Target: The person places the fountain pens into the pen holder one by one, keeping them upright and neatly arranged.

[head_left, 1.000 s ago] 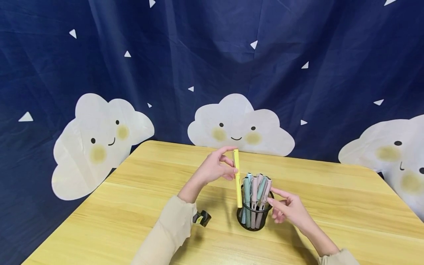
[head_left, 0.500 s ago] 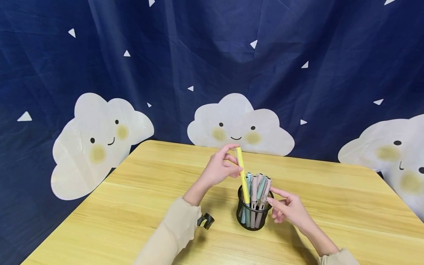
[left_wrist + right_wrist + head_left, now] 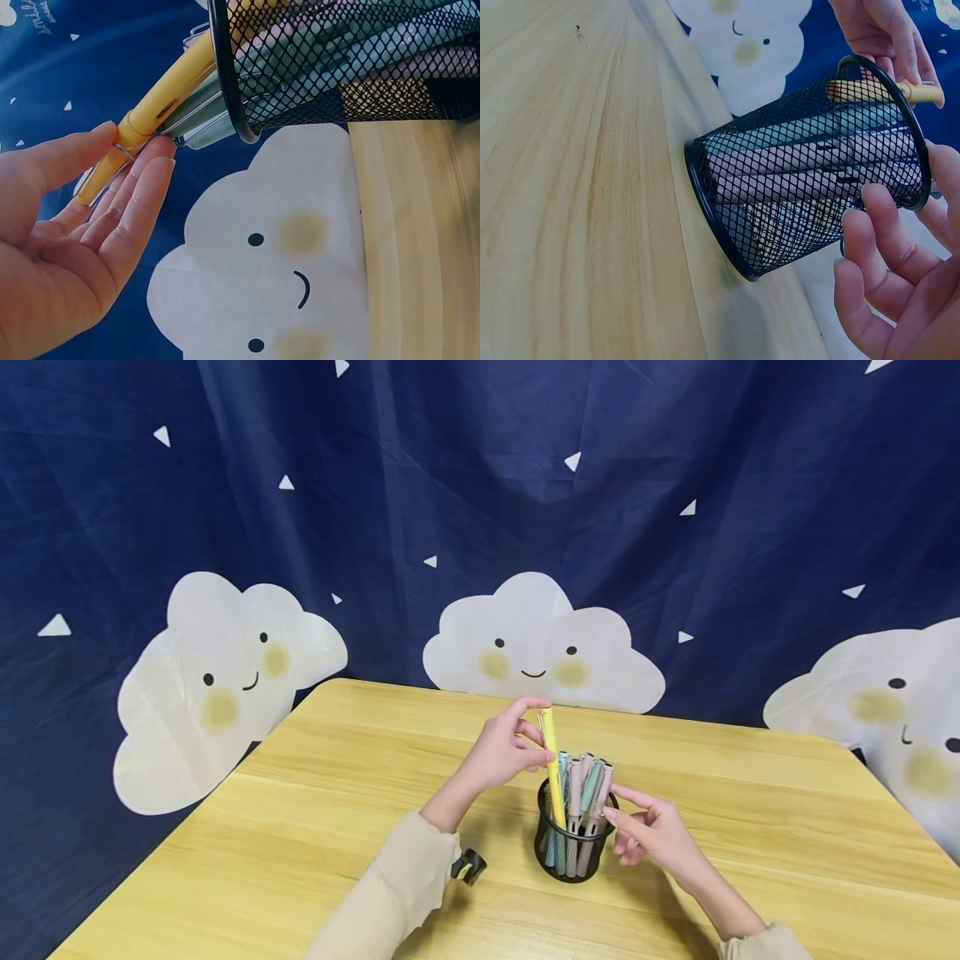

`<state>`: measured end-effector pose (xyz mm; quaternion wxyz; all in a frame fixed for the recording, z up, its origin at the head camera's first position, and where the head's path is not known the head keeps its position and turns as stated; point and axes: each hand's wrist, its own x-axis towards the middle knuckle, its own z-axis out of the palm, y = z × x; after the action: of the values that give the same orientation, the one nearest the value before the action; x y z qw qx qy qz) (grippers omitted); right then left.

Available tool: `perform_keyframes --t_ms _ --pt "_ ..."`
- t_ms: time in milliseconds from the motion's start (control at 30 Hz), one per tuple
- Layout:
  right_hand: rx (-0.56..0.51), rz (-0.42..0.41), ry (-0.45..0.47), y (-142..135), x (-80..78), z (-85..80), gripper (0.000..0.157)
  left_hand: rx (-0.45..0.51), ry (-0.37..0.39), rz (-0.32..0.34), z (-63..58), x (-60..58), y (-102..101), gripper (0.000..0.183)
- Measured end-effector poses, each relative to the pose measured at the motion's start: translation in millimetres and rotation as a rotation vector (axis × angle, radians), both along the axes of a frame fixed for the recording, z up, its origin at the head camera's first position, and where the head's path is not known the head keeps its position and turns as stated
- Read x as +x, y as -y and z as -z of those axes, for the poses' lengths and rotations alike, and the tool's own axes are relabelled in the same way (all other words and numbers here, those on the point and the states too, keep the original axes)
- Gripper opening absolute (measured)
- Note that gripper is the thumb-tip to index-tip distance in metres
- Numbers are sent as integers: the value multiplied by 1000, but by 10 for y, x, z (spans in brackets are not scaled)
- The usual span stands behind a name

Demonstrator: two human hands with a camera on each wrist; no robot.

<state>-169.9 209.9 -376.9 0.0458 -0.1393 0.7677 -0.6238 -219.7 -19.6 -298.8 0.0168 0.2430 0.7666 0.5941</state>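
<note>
My left hand (image 3: 504, 750) pinches a yellow pen (image 3: 556, 789) by its upper part, the index fingertip resting on the top end. In the left wrist view the thumb and fingers hold the yellow pen (image 3: 161, 97) near its clip. Its lower part stands inside a black mesh pen holder (image 3: 537, 839), at the left side. Several pale green, blue and pinkish pens (image 3: 575, 789) stand in there too. At the holder's right side, my right hand (image 3: 663, 843) grips the rim with thumb and index finger; its other fingers curl beside the mesh in the right wrist view.
The pen holder stands on a light wooden table (image 3: 300, 827). Behind the table hangs a dark blue cloth (image 3: 480, 485) with smiling white clouds. A black device (image 3: 468, 866) sits at the left wrist by the beige sleeve (image 3: 405, 860).
The left hand has moved right and then down with the yellow pen, whose lower end has gone from beside the pen holder to inside it. The right hand has stayed at the rim.
</note>
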Motion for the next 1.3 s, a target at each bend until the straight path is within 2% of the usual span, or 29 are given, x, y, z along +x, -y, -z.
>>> perform_keyframes --t_ms 467,700,867,1133,1300 --pt "2 6 14 12 14 -1 56 -60 -46 -2 34 34 17 46" --pt "-4 3 10 14 13 2 56 -128 -54 -60 33 44 57 29" --pt "-3 7 12 12 14 4 56 -148 -56 -66 44 34 74 25" --pt "-7 16 12 19 18 6 56 -235 -118 -35 100 30 71 20" --pt "-2 23 8 23 19 -1 55 -250 -99 34 123 33 72 19"
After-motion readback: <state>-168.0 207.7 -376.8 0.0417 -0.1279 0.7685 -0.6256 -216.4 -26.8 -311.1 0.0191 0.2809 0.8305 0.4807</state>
